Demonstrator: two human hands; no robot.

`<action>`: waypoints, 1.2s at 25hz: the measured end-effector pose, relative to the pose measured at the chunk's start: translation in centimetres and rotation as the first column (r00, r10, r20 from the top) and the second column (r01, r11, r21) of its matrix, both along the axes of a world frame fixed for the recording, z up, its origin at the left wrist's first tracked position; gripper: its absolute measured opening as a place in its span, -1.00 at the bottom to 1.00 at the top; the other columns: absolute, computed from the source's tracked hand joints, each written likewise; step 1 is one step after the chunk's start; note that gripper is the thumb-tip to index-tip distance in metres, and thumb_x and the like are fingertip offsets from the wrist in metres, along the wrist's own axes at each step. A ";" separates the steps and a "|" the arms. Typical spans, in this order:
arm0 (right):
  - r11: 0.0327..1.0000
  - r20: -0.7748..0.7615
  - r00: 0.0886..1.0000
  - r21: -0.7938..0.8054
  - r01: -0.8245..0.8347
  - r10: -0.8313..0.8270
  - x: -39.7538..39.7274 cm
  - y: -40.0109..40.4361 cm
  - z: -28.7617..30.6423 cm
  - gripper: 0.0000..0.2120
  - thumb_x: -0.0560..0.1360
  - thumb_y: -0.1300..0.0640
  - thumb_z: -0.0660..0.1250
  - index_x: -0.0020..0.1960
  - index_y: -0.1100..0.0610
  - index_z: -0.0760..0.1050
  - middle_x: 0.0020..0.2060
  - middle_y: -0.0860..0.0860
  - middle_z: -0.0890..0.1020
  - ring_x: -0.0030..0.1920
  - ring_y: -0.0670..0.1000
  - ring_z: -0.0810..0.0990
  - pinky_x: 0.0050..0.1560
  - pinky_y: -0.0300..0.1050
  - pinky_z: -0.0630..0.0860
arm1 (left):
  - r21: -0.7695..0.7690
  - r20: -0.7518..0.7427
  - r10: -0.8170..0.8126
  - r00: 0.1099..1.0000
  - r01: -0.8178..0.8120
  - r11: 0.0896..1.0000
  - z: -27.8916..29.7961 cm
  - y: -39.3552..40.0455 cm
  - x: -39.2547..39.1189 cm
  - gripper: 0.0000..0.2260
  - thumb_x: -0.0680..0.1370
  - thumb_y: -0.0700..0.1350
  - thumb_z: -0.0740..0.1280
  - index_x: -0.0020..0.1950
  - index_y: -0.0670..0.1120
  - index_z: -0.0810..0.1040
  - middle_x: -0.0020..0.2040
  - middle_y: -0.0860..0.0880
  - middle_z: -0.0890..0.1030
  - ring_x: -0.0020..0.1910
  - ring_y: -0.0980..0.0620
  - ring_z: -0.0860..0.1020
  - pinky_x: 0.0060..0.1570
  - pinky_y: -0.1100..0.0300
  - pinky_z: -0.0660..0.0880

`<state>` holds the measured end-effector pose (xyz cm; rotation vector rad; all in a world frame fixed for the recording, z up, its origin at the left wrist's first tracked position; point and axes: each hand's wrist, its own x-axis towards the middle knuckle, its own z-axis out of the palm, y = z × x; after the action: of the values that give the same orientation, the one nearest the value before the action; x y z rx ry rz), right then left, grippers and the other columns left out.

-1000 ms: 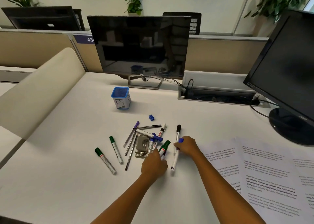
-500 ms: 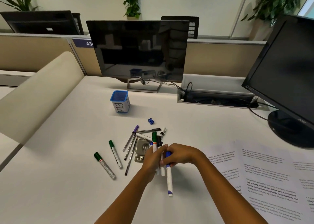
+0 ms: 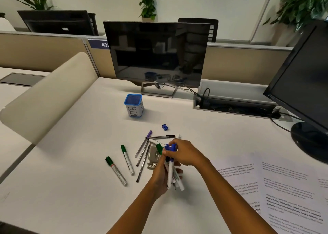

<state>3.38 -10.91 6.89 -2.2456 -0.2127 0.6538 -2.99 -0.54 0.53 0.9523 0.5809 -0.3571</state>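
Lying on the near left of the white desk (image 3: 71,162) are two green-capped markers (image 3: 116,170), side by side but apart. Just right of them, a few thin pens (image 3: 142,155) are fanning out, touching one another, next to a small grey metal gadget (image 3: 153,158). Farther back, a blue cup (image 3: 133,105) marked BIN is standing upright, well apart from the pile.

At the near centre, the left hand (image 3: 160,177) is gripping a bundle of markers (image 3: 171,171) above the desk, fingers curling round the white barrels, the caps pointing up and away. The right hand (image 3: 182,153) is closing over the top of that bundle, its fingertips (image 3: 166,152) pinching at the blue caps. A blue sharpener (image 3: 164,127) is sitting beyond the hands. Printed sheets (image 3: 284,189) are lying flat at the near right.
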 end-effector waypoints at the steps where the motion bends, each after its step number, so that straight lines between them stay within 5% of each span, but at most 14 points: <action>1: 0.999 -0.013 1.000 0.034 0.016 -0.016 -0.1 0.5 0.1 -0.54 0.49 -0.14 0.38 0.28 0.09 0.43 0.02 0.04 0.58 -0.14 -0.06 0.55 -0.25 -0.28 0.51 | -0.004 -0.018 0.032 0.999 -0.032 0.999 -0.1 0.4 -0.1 -0.47 0.62 0.25 0.07 0.05 -0.16 0.60 -0.22 -0.20 0.62 -0.35 -0.10 0.61 -0.30 0.06 0.60; 5: 0.984 0.001 0.997 0.158 0.080 -0.081 0.1 2.1 -0.6 -0.56 0.51 -0.13 0.36 0.29 0.08 0.47 0.07 -0.05 0.57 0.03 -0.05 0.56 -0.02 -0.24 0.48 | 0.121 -0.041 0.143 0.989 -0.137 0.983 -0.9 2.9 -0.2 -0.72 0.54 0.03 0.40 -0.07 -0.19 0.55 -0.32 -0.15 0.55 -0.44 -0.05 0.51 -0.36 0.13 0.54; 9: 0.970 0.044 0.989 0.208 0.129 -0.141 -0.4 3.0 -2.3 -0.69 0.53 0.00 0.38 0.21 0.11 0.53 0.04 -0.06 0.58 0.04 -0.07 0.56 -0.04 -0.32 0.44 | 0.399 -0.030 0.287 0.957 -0.252 0.882 -1.5 6.3 -0.3 -0.88 0.51 -0.23 0.43 -0.03 -0.22 0.51 -0.31 -0.19 0.53 -0.44 -0.05 0.48 -0.42 0.14 0.51; 12: 0.967 0.029 0.992 0.227 0.115 -0.125 -1.5 3.9 -3.6 -0.77 0.54 0.09 0.37 0.17 0.11 0.55 0.04 -0.06 0.60 -0.01 -0.11 0.57 -0.10 -0.41 0.44 | 0.641 0.000 0.347 0.938 -0.267 0.719 -1.8 10.2 0.3 -0.83 0.49 -0.16 0.46 -0.04 -0.17 0.50 -0.21 -0.22 0.57 -0.32 -0.14 0.56 -0.28 0.06 0.55; 15: 0.956 -0.010 0.991 0.263 0.131 -0.133 -2.4 4.9 -4.4 -0.83 0.54 0.13 0.37 0.13 0.10 0.56 -0.02 -0.06 0.61 -0.10 -0.14 0.59 -0.25 -0.42 0.48 | 0.842 -0.043 0.418 0.908 -0.192 0.504 -1.4 13.7 0.3 -0.55 0.45 -0.02 0.52 0.19 -0.20 0.44 -0.01 -0.14 0.52 -0.03 -0.18 0.55 -0.03 0.03 0.47; 18: 0.944 -0.049 0.990 0.296 0.143 -0.135 -3.0 5.5 -4.8 -0.83 0.56 0.24 0.33 0.14 0.24 0.54 -0.07 0.01 0.58 -0.20 -0.17 0.56 -0.35 -0.47 0.47 | 0.846 -0.193 0.483 0.854 -0.104 0.523 -1.4 15.2 0.5 -0.22 0.37 0.13 0.56 0.35 -0.24 0.28 0.13 -0.20 0.50 0.12 -0.24 0.54 -0.05 0.00 0.42; 21: 0.948 -0.020 0.992 0.294 0.122 -0.122 -3.0 5.7 -5.2 -0.82 0.57 0.24 0.33 0.15 0.25 0.54 -0.08 0.01 0.57 -0.19 -0.16 0.55 -0.33 -0.50 0.45 | 0.841 -0.255 0.395 0.882 0.002 0.541 -1.7 15.2 1.7 -0.12 0.28 0.25 0.57 0.35 -0.23 0.28 0.15 -0.19 0.52 0.14 -0.22 0.56 -0.01 -0.02 0.48; 25: 0.965 0.008 0.994 0.243 0.100 -0.105 -2.8 5.9 -6.1 -0.83 0.56 0.14 0.34 0.14 0.11 0.56 -0.07 -0.06 0.61 -0.11 -0.12 0.58 -0.21 -0.41 0.49 | 0.904 -0.280 0.234 0.931 0.174 0.390 -1.5 14.9 3.2 -0.35 0.33 0.18 0.55 0.23 -0.17 0.46 0.02 -0.12 0.59 -0.04 -0.11 0.59 -0.11 0.07 0.50; 30: 0.978 0.029 0.998 0.202 0.054 -0.061 -3.3 6.2 -7.8 -0.84 0.55 0.09 0.35 0.11 0.05 0.57 -0.06 -0.06 0.66 -0.07 -0.07 0.63 -0.09 -0.27 0.57 | 0.916 -0.300 0.197 0.933 0.225 0.331 -1.2 14.9 3.3 -0.57 0.35 0.07 0.50 0.07 -0.13 0.48 -0.08 -0.10 0.59 -0.13 -0.08 0.57 -0.20 0.13 0.47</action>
<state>0.10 -4.74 -0.88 -2.0615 -0.2207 0.5373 0.27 14.36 -0.68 2.0987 1.2003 -0.1675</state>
